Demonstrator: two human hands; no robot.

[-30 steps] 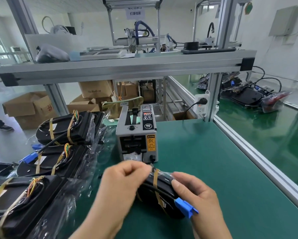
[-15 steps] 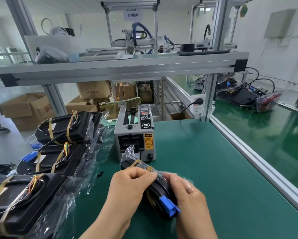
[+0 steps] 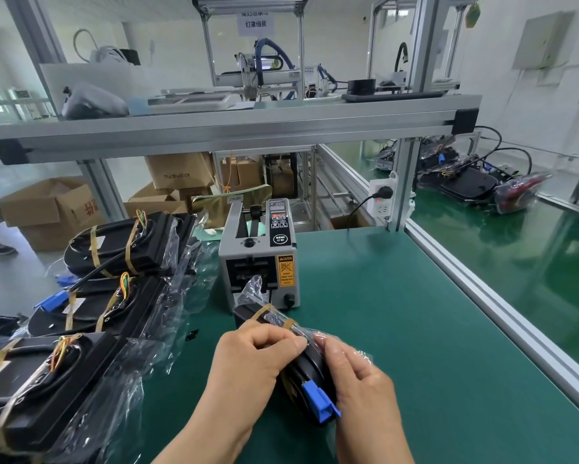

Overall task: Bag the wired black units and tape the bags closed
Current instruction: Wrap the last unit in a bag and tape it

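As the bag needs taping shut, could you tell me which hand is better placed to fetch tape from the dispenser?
Probably the left hand: it sits directly before the dispenser, though it pinches the bag, while the right hand cradles the bagged unit beside its blue plug.

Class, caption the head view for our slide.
Left hand and right hand hold a bagged black unit before the tape dispenser.

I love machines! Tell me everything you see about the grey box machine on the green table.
The grey machine is a boxy, metal-looking case standing upright on the green table. Its top has a black dial and a dark button panel. Its front has a dark slot, a yellow caution sticker and a black knob low right. The bagged black unit overlaps its front in view; contact is unclear.
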